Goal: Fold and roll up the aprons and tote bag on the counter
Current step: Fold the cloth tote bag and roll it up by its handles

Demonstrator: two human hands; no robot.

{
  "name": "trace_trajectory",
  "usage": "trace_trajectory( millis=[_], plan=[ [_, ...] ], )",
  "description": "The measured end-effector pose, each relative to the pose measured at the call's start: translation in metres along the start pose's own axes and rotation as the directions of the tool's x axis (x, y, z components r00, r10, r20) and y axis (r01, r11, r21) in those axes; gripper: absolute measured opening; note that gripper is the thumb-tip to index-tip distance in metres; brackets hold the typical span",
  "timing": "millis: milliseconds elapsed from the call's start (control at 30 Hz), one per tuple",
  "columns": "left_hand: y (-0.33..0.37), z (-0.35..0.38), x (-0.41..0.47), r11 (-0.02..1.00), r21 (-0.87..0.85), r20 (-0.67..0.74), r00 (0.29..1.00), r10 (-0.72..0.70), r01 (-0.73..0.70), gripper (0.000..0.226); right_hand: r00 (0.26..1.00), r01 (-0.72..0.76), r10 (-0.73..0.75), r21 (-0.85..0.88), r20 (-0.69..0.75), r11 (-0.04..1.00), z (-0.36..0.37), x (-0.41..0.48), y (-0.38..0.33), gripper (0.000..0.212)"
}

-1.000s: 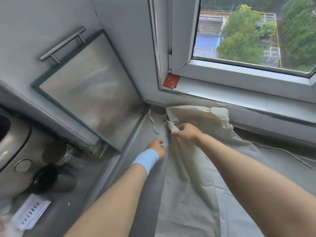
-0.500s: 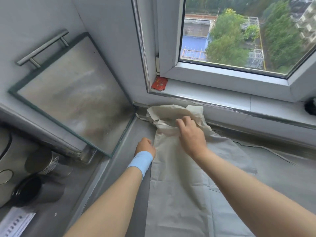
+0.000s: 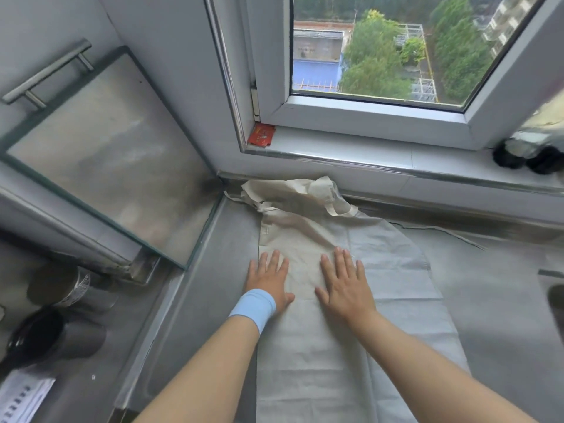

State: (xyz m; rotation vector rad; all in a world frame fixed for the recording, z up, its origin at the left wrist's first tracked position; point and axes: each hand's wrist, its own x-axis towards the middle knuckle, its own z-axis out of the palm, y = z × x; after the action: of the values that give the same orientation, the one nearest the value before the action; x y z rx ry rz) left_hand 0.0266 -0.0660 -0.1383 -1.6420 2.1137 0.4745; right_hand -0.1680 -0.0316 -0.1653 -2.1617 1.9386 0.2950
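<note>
A cream cloth apron (image 3: 332,355) lies lengthwise on the grey counter (image 3: 494,315), folded into a long strip. Its far end (image 3: 293,196) is bunched with its straps in the corner under the window sill. My left hand (image 3: 268,279), with a light blue wristband, presses flat on the strip's left edge. My right hand (image 3: 345,282) presses flat on the cloth beside it, fingers spread. A thin strap (image 3: 439,230) trails to the right along the counter. I see no tote bag.
A glass panel (image 3: 103,166) with a metal handle leans at the left. Dark cups (image 3: 52,331) stand at the lower left on a lower surface. A red packet (image 3: 261,134) lies on the window sill, dark objects (image 3: 528,154) at its right end.
Both hands have left the bunched far end and drawn back toward me. They now lie flat side by side on the middle of the apron. The view has tilted down.
</note>
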Motion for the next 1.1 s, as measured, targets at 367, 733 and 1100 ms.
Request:
trace_trajectory(
  millis=[367, 733, 1100],
  plan=[
    [0.110, 0.015, -0.069, 0.932, -0.130, -0.164, 0.935, 0.315, -0.337, 0.038, 0.783, -0.617, 0.610, 0.272, 0.122, 0.738, 0.001, -0.121, 0.066, 0.079],
    [0.165, 0.050, -0.099, 0.967, -0.029, -0.109, 0.962, 0.249, -0.254, 0.067, 0.616, -0.730, 0.737, 0.552, 0.279, 0.402, 0.003, -0.199, 0.098, 0.077],
    [0.149, 0.004, -0.120, 0.511, -0.856, 0.019, 0.983, 0.181, -0.078, 0.034, 0.918, -0.372, 0.258, 0.878, 0.300, 0.301, -0.091, -0.202, 0.078, 0.025]
  ],
)
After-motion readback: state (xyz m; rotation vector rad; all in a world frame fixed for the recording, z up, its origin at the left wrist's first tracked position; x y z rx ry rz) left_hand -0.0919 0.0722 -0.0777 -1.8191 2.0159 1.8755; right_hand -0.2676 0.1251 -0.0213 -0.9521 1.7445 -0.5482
